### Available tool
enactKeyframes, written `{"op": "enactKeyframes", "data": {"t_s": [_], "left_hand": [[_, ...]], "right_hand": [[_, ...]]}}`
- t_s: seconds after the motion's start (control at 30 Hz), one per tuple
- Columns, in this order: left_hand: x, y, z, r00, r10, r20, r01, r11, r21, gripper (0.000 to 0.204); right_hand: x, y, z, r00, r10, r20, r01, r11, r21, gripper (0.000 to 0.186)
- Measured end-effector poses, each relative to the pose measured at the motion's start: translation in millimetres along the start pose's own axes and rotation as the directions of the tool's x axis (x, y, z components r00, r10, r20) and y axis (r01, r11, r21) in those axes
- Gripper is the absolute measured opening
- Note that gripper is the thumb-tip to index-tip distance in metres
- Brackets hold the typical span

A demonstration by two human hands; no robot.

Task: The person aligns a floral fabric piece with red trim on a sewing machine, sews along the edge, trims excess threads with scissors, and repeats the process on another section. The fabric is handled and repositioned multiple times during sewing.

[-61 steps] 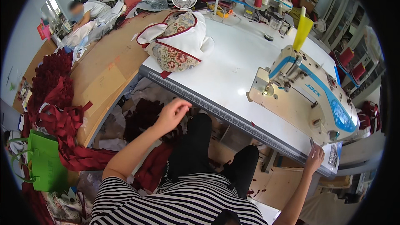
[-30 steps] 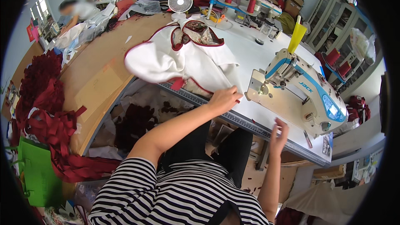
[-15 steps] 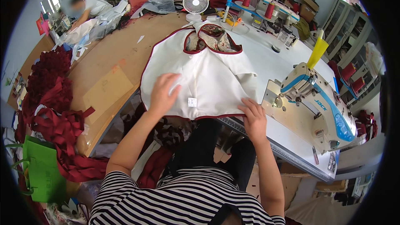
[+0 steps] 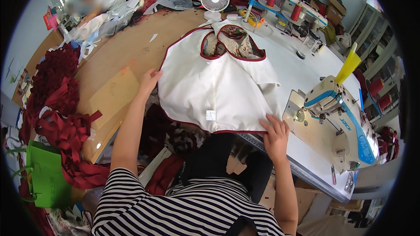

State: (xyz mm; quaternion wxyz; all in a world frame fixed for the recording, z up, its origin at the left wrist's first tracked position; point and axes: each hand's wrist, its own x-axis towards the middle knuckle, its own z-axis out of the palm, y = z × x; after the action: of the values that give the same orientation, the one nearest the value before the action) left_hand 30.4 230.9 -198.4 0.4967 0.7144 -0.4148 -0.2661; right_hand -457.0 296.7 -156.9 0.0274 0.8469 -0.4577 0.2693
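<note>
A white garment [image 4: 186,87] with dark red binding lies spread on the sewing table, a small label low on its middle and floral fabric showing in the openings at its top. My left hand [image 4: 149,80] is at the garment's left edge, fingers curled and pinched on the binding. Along the lower right hem rests my right hand [image 4: 275,133], its fingers apart on the cloth. A white and blue sewing machine [image 4: 343,118] stands just right of the garment, with a yellow holder [image 4: 347,65] on top.
Dark red ruffles and strips [image 4: 54,78] pile at the left, above a green bag [image 4: 46,175]. A brown board [image 4: 109,61] adjoins the white table [image 4: 306,161]. A fan [image 4: 215,0] and thread cones [image 4: 295,13] stand behind. A co-worker [image 4: 89,6] bends over fabric at back left.
The garment, bunched with floral side showing two seconds ago, is turned white side up and spread toward me. My left hand has moved from its middle to the left edge; the right came onto the hem.
</note>
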Motion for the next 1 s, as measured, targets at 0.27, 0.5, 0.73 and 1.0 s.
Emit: {"op": "enactKeyframes", "data": {"t_s": [0.27, 0.5, 0.73, 1.0], "left_hand": [[-3, 64, -8, 0.991, -0.022, 0.136, 0.066, 0.943, -0.326, 0.035], [-101, 173, 59, 0.85, 0.361, 0.382, -0.056, 0.785, -0.617, 0.04], [-250, 152, 174, 0.239, 0.549, 0.801, -0.269, 0.83, -0.489, 0.074], [-156, 175, 134, 0.592, 0.684, 0.426, -0.597, 0.727, -0.34, 0.027]], "right_hand": [[-2, -3, 5, 1.0, 0.002, 0.023, -0.001, 1.0, -0.012, 0.044], [23, -32, -29, 0.957, 0.256, 0.133, -0.277, 0.682, 0.677, 0.044], [37, -30, -18, 0.793, 0.548, 0.266, -0.439, 0.211, 0.873, 0.04], [-26, 22, -6, 0.561, 0.768, 0.309, -0.303, -0.157, 0.94, 0.032]]}}
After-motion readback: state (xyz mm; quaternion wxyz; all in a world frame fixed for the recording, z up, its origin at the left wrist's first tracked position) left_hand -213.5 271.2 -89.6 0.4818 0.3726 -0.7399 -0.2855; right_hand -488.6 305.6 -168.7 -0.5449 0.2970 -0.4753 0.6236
